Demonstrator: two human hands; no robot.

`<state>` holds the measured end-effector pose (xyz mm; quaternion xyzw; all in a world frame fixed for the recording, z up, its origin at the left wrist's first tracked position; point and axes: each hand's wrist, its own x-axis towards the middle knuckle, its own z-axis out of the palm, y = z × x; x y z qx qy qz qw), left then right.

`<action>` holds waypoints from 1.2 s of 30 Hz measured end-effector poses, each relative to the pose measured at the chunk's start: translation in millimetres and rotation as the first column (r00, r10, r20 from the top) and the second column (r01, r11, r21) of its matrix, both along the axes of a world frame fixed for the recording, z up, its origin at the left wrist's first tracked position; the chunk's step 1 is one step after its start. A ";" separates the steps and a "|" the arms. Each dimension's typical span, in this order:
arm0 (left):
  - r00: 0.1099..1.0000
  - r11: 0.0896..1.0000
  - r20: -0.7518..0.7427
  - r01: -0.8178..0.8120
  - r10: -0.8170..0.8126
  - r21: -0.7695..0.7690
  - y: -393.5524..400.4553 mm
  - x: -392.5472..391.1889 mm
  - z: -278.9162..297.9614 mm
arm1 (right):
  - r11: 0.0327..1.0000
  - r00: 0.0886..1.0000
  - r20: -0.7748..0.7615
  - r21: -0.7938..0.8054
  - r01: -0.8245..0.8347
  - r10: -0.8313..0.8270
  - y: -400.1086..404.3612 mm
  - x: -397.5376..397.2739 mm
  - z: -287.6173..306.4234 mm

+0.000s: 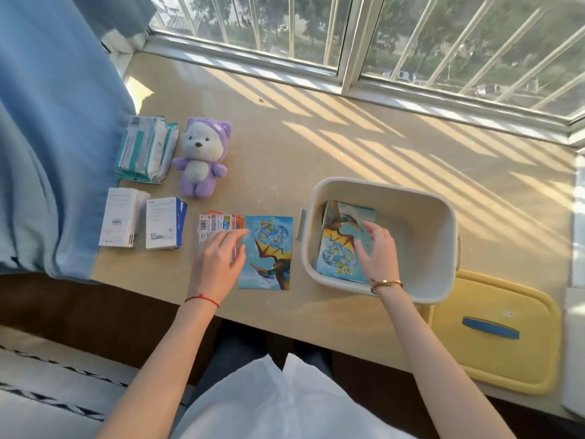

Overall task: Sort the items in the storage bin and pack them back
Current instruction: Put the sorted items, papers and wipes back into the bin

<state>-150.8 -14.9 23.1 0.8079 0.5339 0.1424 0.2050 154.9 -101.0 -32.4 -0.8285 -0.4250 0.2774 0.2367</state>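
A white storage bin (421, 201) stands on the wooden window ledge, right of centre. Blue dragon picture packets (340, 236) lie inside it at the left. My right hand (376, 251) hovers inside the bin just over them, fingers spread and relaxed. One more blue dragon packet (269, 248) lies flat on the ledge left of the bin. My left hand (218, 264) rests with straight fingers on a stack of orange-and-white card packets (218, 223) beside it. Further left are two white boxes (142, 223), tissue packs (145, 150) and a purple plush bear (201, 156).
The bin's yellow lid (493, 331) with a blue handle lies at the ledge's front right. A blue curtain (50, 137) hangs at the left, touching the boxes. The barred window (380, 42) runs along the back. A white sheet (574, 350) sits at the far right edge.
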 end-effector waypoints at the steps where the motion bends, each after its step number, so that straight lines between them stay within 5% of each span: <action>1: 1.000 1.000 0.004 -0.010 0.010 -0.009 4.8 -9.3 1.7 | 0.999 1.000 0.001 0.043 -0.005 0.005 1.1 -13.8 7.2; 9: 1.000 0.995 -0.015 -0.027 0.025 -0.096 50.7 -104.4 -9.6 | 0.973 0.996 0.078 0.222 -0.054 0.037 24.6 -144.6 28.1; 14: 0.999 0.968 -0.034 0.000 -0.009 -0.251 64.6 -132.9 -42.4 | 0.998 0.998 0.050 0.056 -0.029 0.026 42.6 -209.2 -5.9; 19: 0.999 0.915 0.025 0.034 -0.026 -0.402 64.3 -126.5 -89.6 | 0.967 0.983 -0.007 -0.182 0.179 -0.184 48.8 -225.2 -52.4; 23: 0.999 0.895 -0.043 -0.005 -0.016 -0.445 62.5 -120.5 -129.4 | 0.916 0.972 0.087 -0.326 0.234 -0.217 47.7 -221.4 -86.7; 36: 0.967 0.913 -0.211 -0.209 0.140 -0.351 61.2 -110.0 -190.9 | 0.903 0.939 0.230 -0.291 0.317 -0.256 52.5 -220.6 -134.3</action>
